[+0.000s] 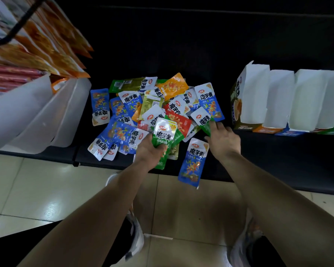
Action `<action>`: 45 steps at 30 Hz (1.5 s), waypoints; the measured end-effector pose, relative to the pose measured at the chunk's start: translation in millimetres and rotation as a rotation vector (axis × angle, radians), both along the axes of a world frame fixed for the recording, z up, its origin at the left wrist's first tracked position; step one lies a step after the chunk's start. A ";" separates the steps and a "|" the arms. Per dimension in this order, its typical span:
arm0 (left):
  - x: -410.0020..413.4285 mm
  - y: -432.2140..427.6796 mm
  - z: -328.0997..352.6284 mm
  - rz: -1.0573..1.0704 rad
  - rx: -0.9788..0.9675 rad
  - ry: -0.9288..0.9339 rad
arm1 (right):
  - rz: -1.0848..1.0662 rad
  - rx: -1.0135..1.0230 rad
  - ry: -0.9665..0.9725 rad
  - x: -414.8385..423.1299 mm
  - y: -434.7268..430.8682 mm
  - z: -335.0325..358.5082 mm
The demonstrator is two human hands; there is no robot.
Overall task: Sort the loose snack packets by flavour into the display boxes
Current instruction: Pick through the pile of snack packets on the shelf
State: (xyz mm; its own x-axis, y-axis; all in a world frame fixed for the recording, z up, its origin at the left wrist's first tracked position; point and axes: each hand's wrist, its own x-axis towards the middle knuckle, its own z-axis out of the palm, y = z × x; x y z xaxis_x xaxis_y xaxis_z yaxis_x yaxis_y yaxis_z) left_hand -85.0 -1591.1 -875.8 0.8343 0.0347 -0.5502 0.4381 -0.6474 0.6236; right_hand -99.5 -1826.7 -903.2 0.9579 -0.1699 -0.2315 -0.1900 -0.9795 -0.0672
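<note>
A heap of loose snack packets (pixel 152 105) in blue, green, orange and red lies on the dark shelf (pixel 258 151). My left hand (pixel 148 153) grips a small stack of green packets (pixel 165 135) at the heap's near edge. My right hand (pixel 223 138) reaches into the heap's right side, its fingertips on another green packet (pixel 206 127) under a white-topped one; whether it grips that packet I cannot tell. One blue packet (pixel 193 162) lies apart, hanging over the shelf's front edge. Several open white display boxes (pixel 278 99) stand in a row at the right.
White plastic dividers (pixel 46 112) stand on the left of the shelf, with orange and red bagged goods (pixel 37 45) hanging above them. Below the shelf edge is a pale tiled floor (pixel 37 185), with my shoes (pixel 135 228) on it.
</note>
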 end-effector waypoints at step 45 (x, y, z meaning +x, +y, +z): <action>10.0 45.8 17.6 0.368 -0.124 -0.050 | -0.053 0.130 -0.175 0.6 75.8 20.2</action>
State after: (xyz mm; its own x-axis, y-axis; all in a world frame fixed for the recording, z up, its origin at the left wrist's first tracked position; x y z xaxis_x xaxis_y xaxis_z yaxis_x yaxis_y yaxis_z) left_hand -74.9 -1545.3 -858.2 0.8043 0.2725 -0.5281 0.5942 -0.3705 0.7139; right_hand -98.9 -1750.8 -883.0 0.9758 -0.2009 -0.0858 -0.2156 -0.9493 -0.2288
